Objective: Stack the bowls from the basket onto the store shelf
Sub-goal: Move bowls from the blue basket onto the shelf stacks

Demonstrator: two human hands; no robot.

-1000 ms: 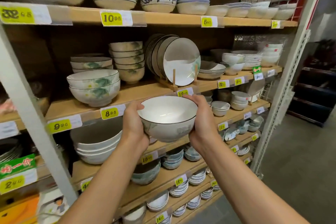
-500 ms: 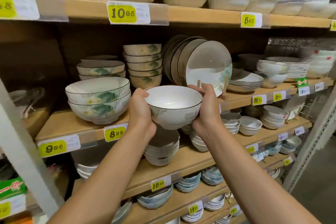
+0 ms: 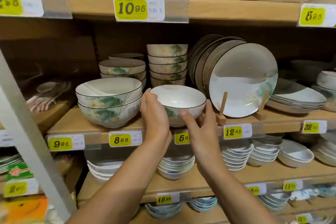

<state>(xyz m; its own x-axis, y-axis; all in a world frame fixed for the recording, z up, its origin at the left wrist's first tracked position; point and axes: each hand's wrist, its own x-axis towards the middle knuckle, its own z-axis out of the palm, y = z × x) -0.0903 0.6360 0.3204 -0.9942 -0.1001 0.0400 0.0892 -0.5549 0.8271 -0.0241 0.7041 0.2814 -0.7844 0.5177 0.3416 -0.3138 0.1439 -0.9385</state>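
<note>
A white bowl [image 3: 179, 97] with a dark rim and a green leaf pattern sits at the front edge of the wooden middle shelf [image 3: 72, 123]; I cannot tell whether its foot rests on the board. My left hand [image 3: 154, 114] cups its left side, thumb at the rim. My right hand [image 3: 198, 127] holds its right side, thumb against the front wall. Directly behind the bowl rises a stack of several matching small bowls [image 3: 167, 63]. The basket is out of view.
Two larger matching bowls [image 3: 107, 103] stand nested just left of my left hand. Upright plates in a wooden rack [image 3: 241, 80] stand close on the right. The shelf above [image 3: 236, 9] hangs low overhead. A white upright post [image 3: 27, 127] runs down the left.
Both hands have carried the bowl forward and down in between the large bowls and the plate rack, to shelf level. The camera has moved closer to the shelf.
</note>
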